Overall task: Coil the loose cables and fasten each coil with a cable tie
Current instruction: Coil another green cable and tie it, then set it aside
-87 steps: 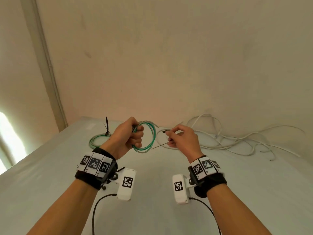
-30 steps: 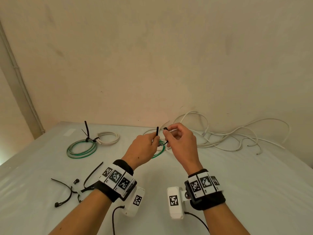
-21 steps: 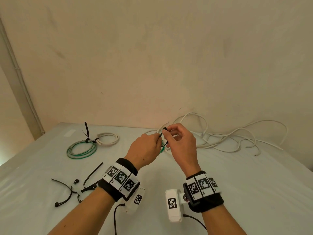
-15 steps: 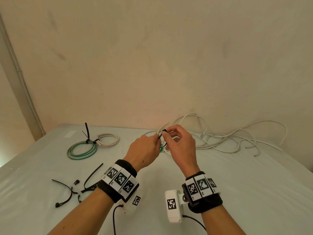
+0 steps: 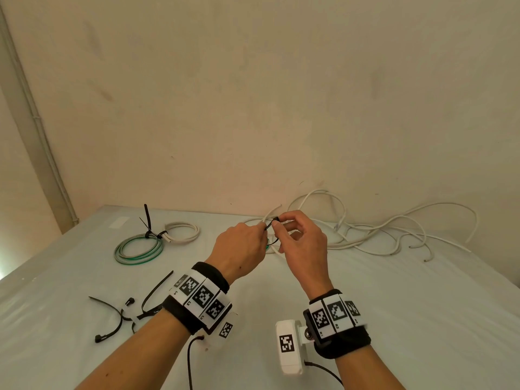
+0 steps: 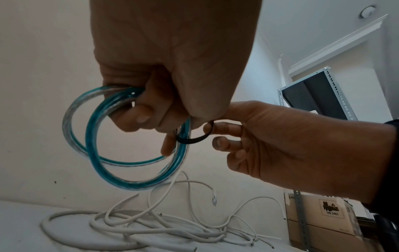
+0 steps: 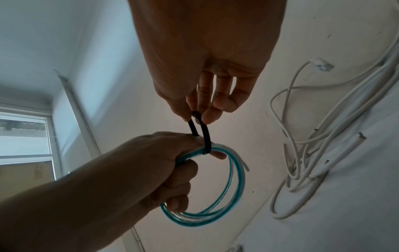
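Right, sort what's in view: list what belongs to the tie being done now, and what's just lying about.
In use:
- green coil, gripped by the left hand
- black tie looped round it, pinched by the right hand

Lying about:
- tied coils
- spare ties
- loose white cables, still to coil
- table

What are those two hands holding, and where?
The left hand grips the green coil by its top. The right hand pinches the black cable tie at its head end, looped round the coil.
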`<state>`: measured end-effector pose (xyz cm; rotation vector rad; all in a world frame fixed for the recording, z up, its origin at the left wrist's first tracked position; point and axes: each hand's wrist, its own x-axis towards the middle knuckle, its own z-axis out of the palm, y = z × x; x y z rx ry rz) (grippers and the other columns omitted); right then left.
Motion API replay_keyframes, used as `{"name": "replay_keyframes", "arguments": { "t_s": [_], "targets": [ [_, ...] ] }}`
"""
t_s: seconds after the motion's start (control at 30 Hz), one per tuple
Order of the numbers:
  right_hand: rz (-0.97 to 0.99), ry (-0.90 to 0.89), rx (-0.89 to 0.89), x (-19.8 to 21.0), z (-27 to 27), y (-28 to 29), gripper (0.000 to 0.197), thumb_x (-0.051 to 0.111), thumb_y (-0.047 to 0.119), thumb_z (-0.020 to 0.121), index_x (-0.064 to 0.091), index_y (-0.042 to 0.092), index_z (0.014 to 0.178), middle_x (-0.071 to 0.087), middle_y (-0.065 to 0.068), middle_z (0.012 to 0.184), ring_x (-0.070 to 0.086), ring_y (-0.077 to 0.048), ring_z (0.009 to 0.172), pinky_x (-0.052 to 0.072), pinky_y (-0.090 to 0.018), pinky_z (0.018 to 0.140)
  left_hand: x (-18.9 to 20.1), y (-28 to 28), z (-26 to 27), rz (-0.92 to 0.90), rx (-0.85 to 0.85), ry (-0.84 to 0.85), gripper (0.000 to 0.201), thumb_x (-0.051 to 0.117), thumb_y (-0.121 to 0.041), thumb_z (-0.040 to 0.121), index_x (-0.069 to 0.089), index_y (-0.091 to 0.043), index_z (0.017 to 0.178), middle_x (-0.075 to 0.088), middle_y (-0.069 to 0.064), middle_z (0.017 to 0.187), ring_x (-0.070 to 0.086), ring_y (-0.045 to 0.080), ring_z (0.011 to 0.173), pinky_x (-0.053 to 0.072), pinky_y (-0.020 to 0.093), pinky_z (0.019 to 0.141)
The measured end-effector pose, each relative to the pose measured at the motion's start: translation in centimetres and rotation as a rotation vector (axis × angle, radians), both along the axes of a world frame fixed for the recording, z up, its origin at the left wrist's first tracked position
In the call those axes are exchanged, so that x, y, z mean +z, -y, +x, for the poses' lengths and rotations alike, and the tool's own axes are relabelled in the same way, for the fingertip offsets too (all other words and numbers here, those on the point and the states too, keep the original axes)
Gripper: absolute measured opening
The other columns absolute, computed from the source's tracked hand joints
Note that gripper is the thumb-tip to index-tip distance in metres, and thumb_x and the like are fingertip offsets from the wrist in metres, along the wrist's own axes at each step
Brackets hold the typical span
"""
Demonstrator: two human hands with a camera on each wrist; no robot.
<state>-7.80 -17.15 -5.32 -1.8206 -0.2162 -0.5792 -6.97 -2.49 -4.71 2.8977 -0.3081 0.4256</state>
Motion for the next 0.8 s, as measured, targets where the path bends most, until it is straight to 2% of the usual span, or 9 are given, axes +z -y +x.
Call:
{"name": "replay_keyframes", "arguments": {
  "t_s": [0.2, 0.33, 0.47, 0.53, 0.57, 0.63, 0.7, 0.8],
  "targets": [
    [-0.207, -0.056, -0.021, 0.5, 0.5, 0.4, 0.007, 0.073, 0.036, 0.092, 0.068, 0.032, 0.090, 0.073, 0.012, 0.078, 0.070, -0.007, 0.071, 0.061, -0.038, 0.071, 0.3, -0.1, -0.8, 0.076, 0.060, -0.011, 0.023, 0.029, -0.032, 0.111, 0.042, -0.017, 0.098, 0.040, 0.001, 0.070, 0.043, 0.023, 0.059, 0.033, 0.034, 0.057],
    [-0.323, -0.035, -0.054, 0.7, 0.3, 0.3, 0.009, 0.071, 0.037, 0.093, 0.065, 0.031, 0.090, 0.072, 0.014, 0.078, 0.069, -0.013, 0.076, 0.058, -0.038, 0.071, 0.5, -0.2, -0.8, 0.116, 0.092, 0.006, 0.025, 0.029, -0.029, 0.111, 0.048, -0.015, 0.103, 0.039, 0.001, 0.068, 0.034, 0.018, 0.054, 0.026, 0.032, 0.052],
    [-0.456, -0.007, -0.092, 1.0, 0.2, 0.1, 0.010, 0.066, 0.036, 0.096, 0.063, 0.028, 0.091, 0.071, 0.012, 0.082, 0.067, -0.017, 0.079, 0.057, -0.038, 0.073, 0.0, -0.1, -0.6, 0.119, 0.132, 0.028, 0.030, 0.028, -0.030, 0.111, 0.052, -0.013, 0.108, 0.037, 0.001, 0.067, 0.038, 0.022, 0.055, 0.031, 0.034, 0.056],
    [-0.463, 0.002, -0.089, 1.1, 0.3, 0.1, 0.010, 0.066, 0.034, 0.096, 0.062, 0.027, 0.090, 0.071, 0.010, 0.082, 0.066, -0.017, 0.078, 0.057, -0.037, 0.073, 0.0, 0.0, -0.7, 0.126, 0.161, 0.039, 0.032, 0.027, -0.031, 0.111, 0.055, -0.015, 0.118, 0.036, 0.000, 0.067, 0.044, 0.025, 0.060, 0.032, 0.034, 0.057],
    [-0.464, 0.003, -0.087, 1.0, 0.3, 0.0, 0.010, 0.066, 0.034, 0.096, 0.062, 0.026, 0.090, 0.071, 0.010, 0.082, 0.066, -0.017, 0.078, 0.056, -0.036, 0.073, 0.0, 0.0, -0.9, 0.131, 0.170, 0.043, 0.035, 0.027, -0.031, 0.111, 0.054, -0.018, 0.129, 0.036, -0.001, 0.066, 0.046, 0.026, 0.062, 0.033, 0.034, 0.057],
    [-0.474, 0.007, -0.088, 1.0, 0.3, -0.1, 0.011, 0.066, 0.032, 0.097, 0.063, 0.024, 0.090, 0.071, 0.009, 0.082, 0.066, -0.016, 0.077, 0.056, -0.035, 0.073, 0.2, 0.1, -1.1, 0.144, 0.168, 0.041, 0.044, 0.026, -0.031, 0.112, 0.037, -0.025, 0.154, 0.036, -0.001, 0.066, 0.048, 0.026, 0.064, 0.034, 0.034, 0.058],
    [-0.473, 0.015, -0.087, 0.9, 0.3, -0.1, 0.011, 0.067, 0.031, 0.097, 0.063, 0.023, 0.091, 0.072, 0.008, 0.083, 0.066, -0.014, 0.075, 0.056, -0.033, 0.072, 0.3, 0.1, -1.3, 0.162, 0.149, 0.045, 0.050, 0.025, -0.031, 0.112, 0.023, -0.029, 0.161, 0.036, -0.001, 0.066, 0.044, 0.023, 0.061, 0.033, 0.034, 0.058],
    [-0.451, -0.006, -0.057, 0.6, 0.3, -0.1, 0.011, 0.069, 0.030, 0.097, 0.063, 0.023, 0.091, 0.073, 0.006, 0.082, 0.067, -0.012, 0.072, 0.058, -0.032, 0.069, 0.5, 0.0, -1.5, 0.199, 0.135, 0.059, 0.051, 0.026, -0.030, 0.112, 0.019, -0.034, 0.162, 0.036, -0.001, 0.065, 0.037, 0.019, 0.055, 0.033, 0.034, 0.058]
  ]
}}
